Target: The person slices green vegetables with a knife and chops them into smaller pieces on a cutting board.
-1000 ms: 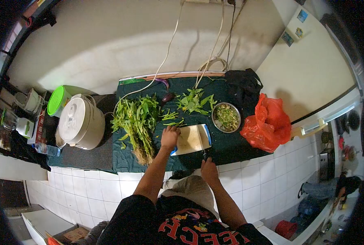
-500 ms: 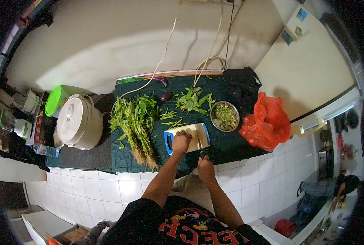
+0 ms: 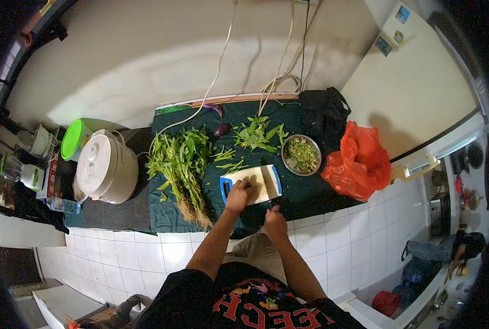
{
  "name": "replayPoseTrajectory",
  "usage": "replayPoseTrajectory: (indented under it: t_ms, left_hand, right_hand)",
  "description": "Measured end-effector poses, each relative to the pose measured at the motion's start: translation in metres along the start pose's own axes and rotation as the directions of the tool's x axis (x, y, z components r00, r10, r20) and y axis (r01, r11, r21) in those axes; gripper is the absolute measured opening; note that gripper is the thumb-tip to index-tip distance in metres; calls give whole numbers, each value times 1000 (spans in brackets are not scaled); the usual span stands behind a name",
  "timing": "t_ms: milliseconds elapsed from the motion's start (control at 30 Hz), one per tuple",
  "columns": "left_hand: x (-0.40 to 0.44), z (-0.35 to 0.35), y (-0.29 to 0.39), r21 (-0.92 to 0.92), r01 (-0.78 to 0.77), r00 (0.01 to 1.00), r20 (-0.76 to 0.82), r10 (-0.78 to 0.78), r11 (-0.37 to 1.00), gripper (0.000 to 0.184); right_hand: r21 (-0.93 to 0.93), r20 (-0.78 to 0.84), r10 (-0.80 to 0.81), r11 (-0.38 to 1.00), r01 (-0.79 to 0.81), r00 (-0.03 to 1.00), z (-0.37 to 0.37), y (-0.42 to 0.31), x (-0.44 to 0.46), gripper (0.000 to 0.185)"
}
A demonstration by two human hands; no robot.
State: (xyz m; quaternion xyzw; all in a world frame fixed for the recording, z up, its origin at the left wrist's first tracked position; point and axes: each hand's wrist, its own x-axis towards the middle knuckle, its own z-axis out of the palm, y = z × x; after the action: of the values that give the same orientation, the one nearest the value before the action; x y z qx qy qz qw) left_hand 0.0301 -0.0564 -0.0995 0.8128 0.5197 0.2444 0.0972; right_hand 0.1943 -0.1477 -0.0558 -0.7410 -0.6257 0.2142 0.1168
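Right hand (image 3: 275, 221) grips knife (image 3: 270, 205) by handle at board's near edge, likely for blade control. Left hand (image 3: 239, 195), fingers curled, on cutting board (image 3: 254, 176); can't tell if holding anything. Rooted greens (image 3: 181, 164) left, bowl (image 3: 301, 174) right, both seemingly placed for reach.

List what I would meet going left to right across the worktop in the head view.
White lidded rice cooker → leafy green bunch with pale roots → white rectangular cutting board with blue ends → round metal bowl of chopped food → crumpled red plastic bag
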Motion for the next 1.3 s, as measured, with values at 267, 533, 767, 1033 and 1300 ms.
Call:
replayPoseTrajectory:
  t_ms: [267, 533, 767, 1033, 1300]
  left_hand:
    - [4, -16, 15, -289, 269, 962, 36, -270, 919, 36]
    - [-3, -6, 1, -140, 50, 999, -6, -51, 989, 39]
    - [2, -19, 9, -338, 220, 974, 25, -225, 915, 37]
    - [1, -27, 11, -317, 170, 983, -13, -183, 933, 37]
    - [-3, -7, -2, -178, -8, 995, -97, -10, 984, 36]
  right_hand:
    - [-43, 3, 6, 999, -6, 1000, 4, -6, 32, 32]
    - [78, 97, 81, 993, -89, 992, 0, -15, 45, 36]
    - [30, 93, 103, 994, -106, 990, 19, -15, 36, 36]
    - [7, 114, 62, 998, -64, 992, 0, -22, 53, 39]
    - [153, 76, 49, 986, -60, 996, 0, -30, 39, 40]
